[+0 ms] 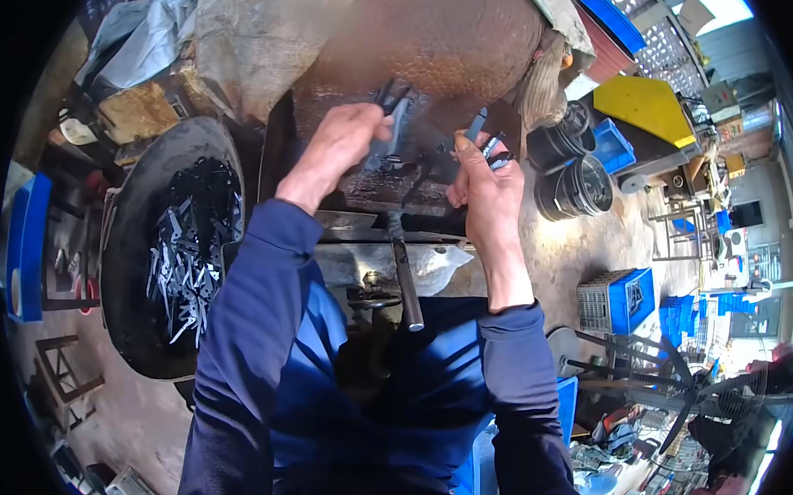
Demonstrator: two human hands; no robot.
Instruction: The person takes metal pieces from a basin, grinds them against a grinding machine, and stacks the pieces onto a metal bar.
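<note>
My left hand [344, 139] is closed, its fingertips at a dark, thin metal piece [387, 97] in front of the big rough drum; blur hides the piece's exact shape. My right hand [489, 185] is wrapped around several small flat metal pieces [498, 155], one of which sticks up past the thumb like a short blade. Between the hands lies a wet, dark work surface [364, 189]. A metal bar [404, 283] juts from it toward my lap. To my left, a wide black pan [129, 298] holds a heap of similar flat metal pieces [183, 274].
The large brown drum [432, 37] fills the far side, with cloth [255, 38] draped beside it. Black buckets [576, 189] and a blue bin [613, 144] stand at right. Farther right are a crate [615, 301] and a floor fan [691, 384].
</note>
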